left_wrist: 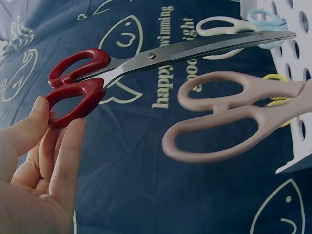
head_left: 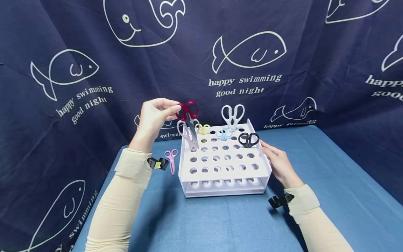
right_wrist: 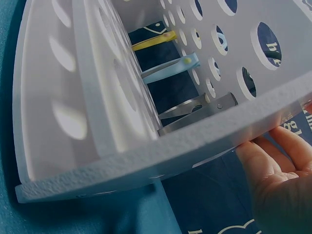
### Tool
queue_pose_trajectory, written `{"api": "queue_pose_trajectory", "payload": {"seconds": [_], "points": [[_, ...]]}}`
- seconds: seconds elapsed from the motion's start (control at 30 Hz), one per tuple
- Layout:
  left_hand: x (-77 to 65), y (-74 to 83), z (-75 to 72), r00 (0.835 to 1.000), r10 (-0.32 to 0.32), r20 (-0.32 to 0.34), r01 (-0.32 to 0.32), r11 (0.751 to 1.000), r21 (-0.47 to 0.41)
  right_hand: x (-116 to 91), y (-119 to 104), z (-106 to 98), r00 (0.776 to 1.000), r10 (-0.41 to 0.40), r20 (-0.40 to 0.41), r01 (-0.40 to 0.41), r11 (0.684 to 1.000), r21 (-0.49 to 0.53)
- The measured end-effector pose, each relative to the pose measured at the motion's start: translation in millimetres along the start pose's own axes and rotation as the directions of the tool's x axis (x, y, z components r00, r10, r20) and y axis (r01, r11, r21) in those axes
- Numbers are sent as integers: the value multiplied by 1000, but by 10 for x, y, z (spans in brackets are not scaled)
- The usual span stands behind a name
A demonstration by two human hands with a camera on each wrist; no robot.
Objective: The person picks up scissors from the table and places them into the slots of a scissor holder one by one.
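My left hand point(head_left: 154, 115) pinches one handle loop of red-handled scissors point(left_wrist: 75, 102), with the blades angled down over the left part of a white rack point(head_left: 221, 175). Right beside those blades, pale pink scissors point(left_wrist: 219, 112) stand in a rack hole. My right hand point(head_left: 278, 162) rests its fingers against the outer side of the rack's right panel. Black scissors point(head_left: 248, 140) stand in the rack near that hand. White scissors point(head_left: 232, 115), light blue scissors point(head_left: 224, 134) and yellow scissors point(head_left: 203, 128) stand farther back in it.
Small pink-purple scissors point(head_left: 171, 161) lie on the blue tablecloth point(head_left: 195, 224) left of the rack. A dark blue curtain point(head_left: 176, 70) with white fish drawings hangs behind. Rows of round holes cover the rack's top panel.
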State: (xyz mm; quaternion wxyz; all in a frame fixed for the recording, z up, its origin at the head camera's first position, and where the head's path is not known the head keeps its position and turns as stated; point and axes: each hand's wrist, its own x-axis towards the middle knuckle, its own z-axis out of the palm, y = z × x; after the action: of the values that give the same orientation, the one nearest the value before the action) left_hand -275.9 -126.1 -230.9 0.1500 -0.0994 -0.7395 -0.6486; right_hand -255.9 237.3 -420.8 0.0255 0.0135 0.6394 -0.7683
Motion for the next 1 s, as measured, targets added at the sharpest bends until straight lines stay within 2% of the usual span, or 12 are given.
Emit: {"api": "queue_pose_trajectory", "payload": {"seconds": [0.27, 0.4, 1.0], "points": [[-77, -151, 75, 996, -54, 67, 50, 997, 57, -8, 6, 11, 1000, 0, 0, 0, 1000, -1], [-101, -235, 96, 996, -57, 70, 53, 997, 64, -11, 6, 11, 1000, -11, 6, 11, 1000, -2], [-254, -518, 234, 984, -121, 130, 92, 973, 211, 1, 6, 0, 1000, 3, 12, -3, 1000, 15]]}}
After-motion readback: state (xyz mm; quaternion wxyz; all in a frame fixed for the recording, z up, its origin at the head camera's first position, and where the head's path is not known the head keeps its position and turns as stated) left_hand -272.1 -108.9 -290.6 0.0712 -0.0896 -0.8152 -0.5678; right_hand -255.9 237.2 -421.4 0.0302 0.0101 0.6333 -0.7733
